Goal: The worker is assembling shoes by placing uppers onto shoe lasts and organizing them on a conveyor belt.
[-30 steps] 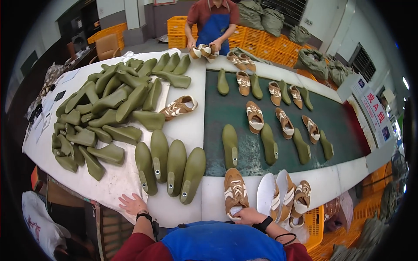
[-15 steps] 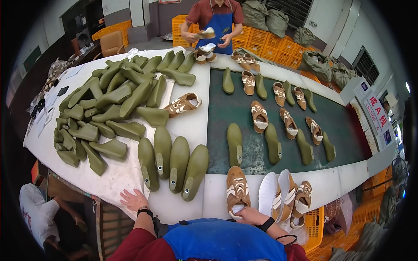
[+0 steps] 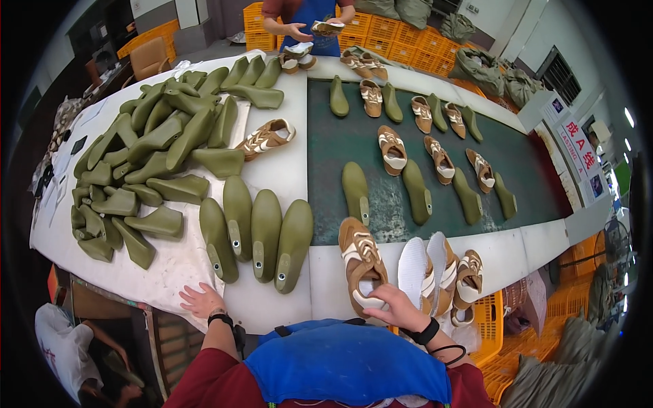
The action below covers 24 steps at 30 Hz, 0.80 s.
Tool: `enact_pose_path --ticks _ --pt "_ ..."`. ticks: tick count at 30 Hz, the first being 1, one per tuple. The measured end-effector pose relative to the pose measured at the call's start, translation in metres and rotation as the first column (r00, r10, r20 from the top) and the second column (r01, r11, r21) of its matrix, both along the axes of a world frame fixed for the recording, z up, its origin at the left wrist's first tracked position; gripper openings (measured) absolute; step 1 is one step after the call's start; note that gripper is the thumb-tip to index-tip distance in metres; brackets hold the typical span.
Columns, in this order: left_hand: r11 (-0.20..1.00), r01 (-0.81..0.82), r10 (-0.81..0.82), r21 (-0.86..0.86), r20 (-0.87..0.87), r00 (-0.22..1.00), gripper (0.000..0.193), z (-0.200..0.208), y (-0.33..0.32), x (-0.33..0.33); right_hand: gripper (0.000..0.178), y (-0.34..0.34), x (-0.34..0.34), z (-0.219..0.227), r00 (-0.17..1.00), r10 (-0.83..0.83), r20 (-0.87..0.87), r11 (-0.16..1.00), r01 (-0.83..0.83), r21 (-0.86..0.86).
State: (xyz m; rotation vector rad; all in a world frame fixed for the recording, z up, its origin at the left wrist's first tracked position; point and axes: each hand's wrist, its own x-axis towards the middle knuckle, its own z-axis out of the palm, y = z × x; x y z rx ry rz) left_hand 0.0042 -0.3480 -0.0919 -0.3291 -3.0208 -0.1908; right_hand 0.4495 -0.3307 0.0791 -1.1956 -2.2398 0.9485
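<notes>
My left hand (image 3: 203, 300) lies flat with fingers spread on the cloth-covered table (image 3: 153, 275) near its front edge, holding nothing. At the front middle, my right hand (image 3: 398, 307) grips the heel opening of a brown sneaker (image 3: 359, 255) with white stripes. The sneaker's toe points away from me. Beside it, white insoles (image 3: 411, 268) stand against more brown sneakers (image 3: 469, 277). Several olive-green shoe lasts (image 3: 264, 234) lie in a row between my hands, heel ends toward me. Just beyond the held sneaker, another green last (image 3: 354, 190) rests on the dark green belt (image 3: 435, 228).
A large heap of green lasts (image 3: 163, 136) covers the left table, with a single sneaker (image 3: 269, 138) beside it. Sneakers and lasts sit in rows on the belt. Across the table, a co-worker (image 3: 306, 30) handles a shoe. Orange crates (image 3: 486, 326) stand at right.
My view has shifted, so the table sits higher in the picture. My right hand keeps its grip on the sneaker's heel, with more of the hand showing. The co-worker's shoe has been turned.
</notes>
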Motion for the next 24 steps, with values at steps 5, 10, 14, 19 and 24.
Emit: enact_pose_path --ticks 5,10,14,19,24 --pt "1.0 0.018 -0.019 0.0 0.025 1.0 0.057 0.001 0.003 0.001 0.024 -0.004 0.007 -0.033 0.978 0.13 0.163 0.989 -0.115 -0.096" --pt "1.0 0.002 -0.003 0.013 0.058 0.998 0.058 0.004 0.002 -0.001 0.024 0.0 0.006 -0.038 0.924 0.244 0.293 0.964 -0.199 -0.174" --pt "0.999 0.038 -0.038 0.006 0.063 0.997 0.058 0.003 0.004 0.002 0.026 -0.011 0.008 -0.034 0.931 0.134 0.339 0.989 -0.147 0.011" --pt "1.0 0.022 -0.021 -0.007 0.065 0.998 0.057 0.002 -0.003 -0.003 0.031 -0.018 0.0 -0.031 0.779 0.089 0.62 0.966 0.085 -0.245" --pt "0.999 0.039 -0.039 0.006 0.05 0.998 0.057 0.003 0.002 0.0 0.031 -0.025 0.005 -0.048 0.823 0.059 0.565 0.975 0.073 -0.209"
